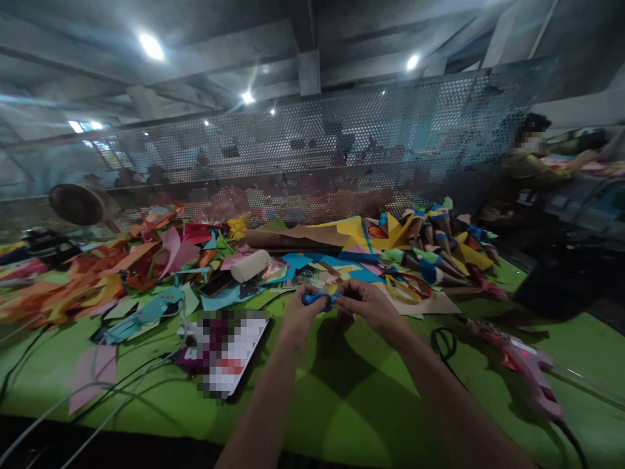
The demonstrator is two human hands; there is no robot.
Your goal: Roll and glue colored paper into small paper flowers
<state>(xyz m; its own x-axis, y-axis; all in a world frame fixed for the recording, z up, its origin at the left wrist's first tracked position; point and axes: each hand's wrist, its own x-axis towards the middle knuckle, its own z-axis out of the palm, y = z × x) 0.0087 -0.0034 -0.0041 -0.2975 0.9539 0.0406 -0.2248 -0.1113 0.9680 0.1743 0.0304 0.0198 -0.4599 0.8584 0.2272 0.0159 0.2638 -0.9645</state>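
Note:
Both of my hands meet over the near middle of a green-covered table [273,417]. Between their fingertips is a small crumpled blue piece [313,298], with a bit of yellow at its top; its material is hard to make out. My left hand [299,309] pinches the blue piece from the left. My right hand [365,303] is closed on its right side, thumb and fingers together. Just beyond the hands lie yellow-handled scissors [403,291] and scraps of blue paper [295,262].
A pink glue gun [525,365] with a clear stick lies right, its cord trailing forward. Left are a phone [249,348], cables [117,391] and heaped orange paper [83,293]. Brown paper cones [432,238] pile up behind. A perforated metal screen [312,156] stands beyond; a person [527,176] sits far right.

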